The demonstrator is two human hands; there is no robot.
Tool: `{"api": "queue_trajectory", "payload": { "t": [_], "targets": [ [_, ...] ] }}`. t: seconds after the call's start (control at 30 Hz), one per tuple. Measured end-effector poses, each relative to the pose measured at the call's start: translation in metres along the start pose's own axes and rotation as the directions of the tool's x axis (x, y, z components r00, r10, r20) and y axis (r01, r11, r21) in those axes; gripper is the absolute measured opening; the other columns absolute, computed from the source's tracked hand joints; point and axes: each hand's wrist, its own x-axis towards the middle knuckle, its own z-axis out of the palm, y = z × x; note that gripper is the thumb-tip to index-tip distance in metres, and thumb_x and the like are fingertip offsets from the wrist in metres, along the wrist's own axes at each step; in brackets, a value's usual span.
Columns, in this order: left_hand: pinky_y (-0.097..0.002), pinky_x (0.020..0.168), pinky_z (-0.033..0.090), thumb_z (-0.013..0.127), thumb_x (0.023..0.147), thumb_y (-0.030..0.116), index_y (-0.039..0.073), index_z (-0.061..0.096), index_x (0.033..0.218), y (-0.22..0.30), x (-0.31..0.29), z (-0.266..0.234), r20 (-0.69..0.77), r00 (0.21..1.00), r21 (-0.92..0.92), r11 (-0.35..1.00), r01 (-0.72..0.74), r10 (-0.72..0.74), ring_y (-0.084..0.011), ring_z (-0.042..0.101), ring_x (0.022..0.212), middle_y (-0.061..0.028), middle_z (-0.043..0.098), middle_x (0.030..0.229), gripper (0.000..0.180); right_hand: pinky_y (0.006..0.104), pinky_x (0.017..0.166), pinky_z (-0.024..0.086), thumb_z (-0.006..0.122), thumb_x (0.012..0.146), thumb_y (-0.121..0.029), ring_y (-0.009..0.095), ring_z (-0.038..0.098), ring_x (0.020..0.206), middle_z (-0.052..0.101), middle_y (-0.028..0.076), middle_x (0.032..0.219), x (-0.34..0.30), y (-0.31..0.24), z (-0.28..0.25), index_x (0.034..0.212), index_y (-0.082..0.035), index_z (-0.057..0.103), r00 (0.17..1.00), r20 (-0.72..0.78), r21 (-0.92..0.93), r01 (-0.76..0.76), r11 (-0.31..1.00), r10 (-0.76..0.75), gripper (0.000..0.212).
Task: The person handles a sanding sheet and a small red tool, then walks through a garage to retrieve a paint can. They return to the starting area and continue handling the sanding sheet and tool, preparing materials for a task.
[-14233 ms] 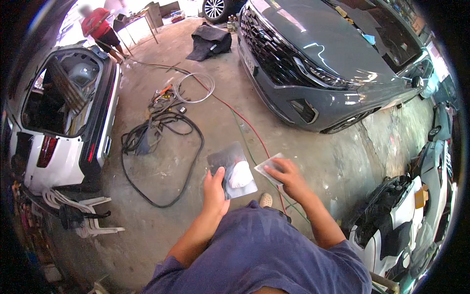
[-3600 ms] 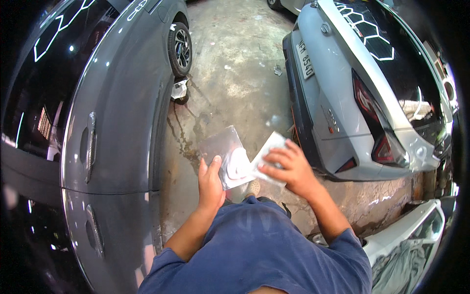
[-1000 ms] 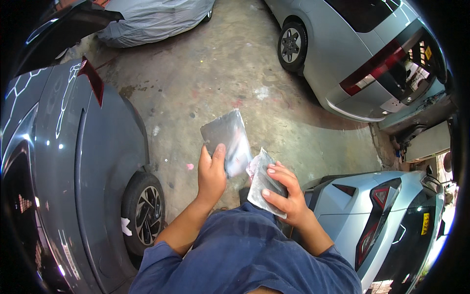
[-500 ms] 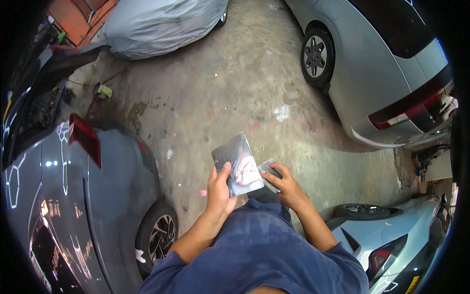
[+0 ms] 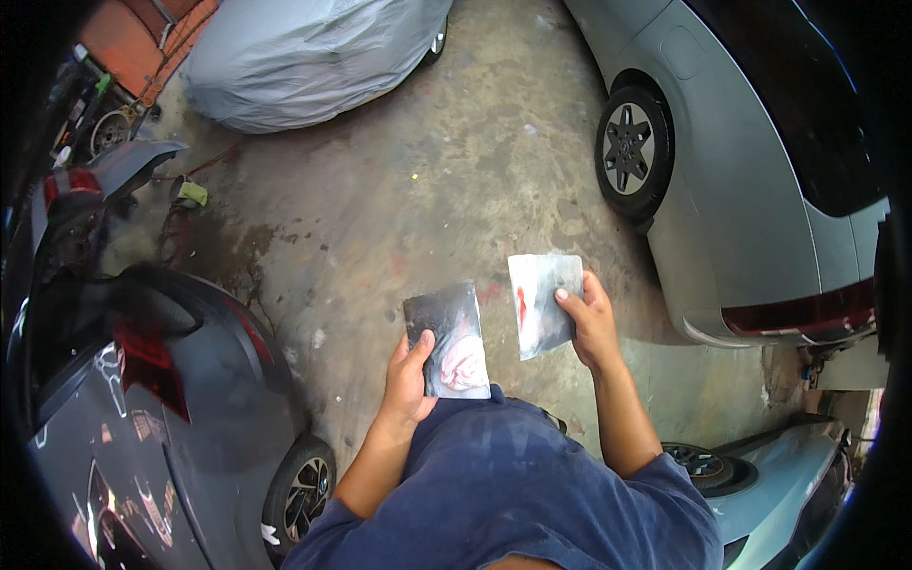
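Observation:
My left hand (image 5: 408,380) grips a grey metal plate (image 5: 446,337) by its lower left edge; a pink-white blob of paste sits on the plate's lower half. My right hand (image 5: 587,323) holds a second flat metal blade (image 5: 540,299) by its right side; the blade is smeared whitish with a red streak near its left edge. The two pieces are apart, side by side, above the concrete floor (image 5: 408,190).
A light grey car (image 5: 760,190) with a dark wheel stands to the right. A dark grey car (image 5: 161,418) is at the lower left. A cloth-covered car (image 5: 304,52) lies at the top. Another silver car (image 5: 779,484) shows at the lower right.
My right hand has pulled the blade off the plate and out to the right; half a second ago the two were together. The view has turned over the floor between the cars.

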Motion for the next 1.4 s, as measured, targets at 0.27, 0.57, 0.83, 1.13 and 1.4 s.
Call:
{"api": "queue_trajectory", "payload": {
  "t": [0.27,0.57,0.83,1.13,1.4],
  "targets": [
    [-0.0379,0.096,0.053,0.059,0.102,0.020,-0.002,0.051,0.133,0.085,0.166,0.003,0.074,0.987,-0.032,0.989,0.147,-0.145,-0.0218,0.064,0.109,-0.0123,0.064,0.122,0.038,0.0304,0.087,0.052,0.066,0.092,-0.010,0.013,0.064,0.096,0.067,0.006,0.108,0.220,-0.062,0.072,0.121,-0.002,0.054,0.988,0.139,-0.011,-0.067,0.998,0.068,0.033],
    [-0.0358,0.095,0.052,0.060,0.102,0.021,-0.003,0.050,0.133,0.232,0.302,0.023,0.155,0.980,0.010,0.992,0.127,-0.127,-0.0196,0.064,0.108,-0.0112,0.064,0.122,0.040,0.0286,0.086,0.051,0.068,0.091,-0.012,0.012,0.063,0.095,0.066,0.005,0.107,0.411,-0.149,0.193,0.120,-0.003,0.056,0.956,0.295,-0.133,0.029,0.991,0.011,0.033],
    [-0.0352,0.096,0.051,0.058,0.103,0.022,-0.002,0.049,0.134,0.302,0.373,0.018,0.082,0.996,-0.032,0.999,0.029,-0.026,-0.0190,0.063,0.111,-0.0110,0.063,0.123,0.041,0.0277,0.084,0.050,0.071,0.090,-0.013,0.012,0.063,0.095,0.066,0.004,0.106,0.543,-0.150,0.265,0.120,-0.003,0.056,0.850,0.515,-0.161,-0.028,0.987,0.108,0.034],
    [-0.0358,0.095,0.053,0.059,0.102,0.022,-0.001,0.050,0.134,0.349,0.457,0.039,-0.234,0.939,-0.165,0.941,-0.294,0.252,-0.0203,0.064,0.109,-0.0116,0.063,0.123,0.040,0.0294,0.086,0.051,0.070,0.090,-0.012,0.012,0.062,0.097,0.066,0.004,0.107,0.699,-0.141,0.301,0.119,-0.004,0.057,0.668,0.702,-0.344,0.017,0.939,0.245,0.033],
    [-0.0374,0.093,0.054,0.060,0.101,0.023,0.000,0.049,0.134,0.362,0.526,0.074,-0.534,0.615,0.137,0.777,-0.615,0.581,-0.0219,0.066,0.106,-0.0121,0.064,0.121,0.041,0.0316,0.089,0.053,0.064,0.089,-0.002,0.015,0.065,0.102,0.067,0.007,0.111,0.771,-0.158,0.321,0.122,-0.003,0.055,0.441,0.748,-0.343,-0.383,0.857,0.496,0.035]
  ]
}}
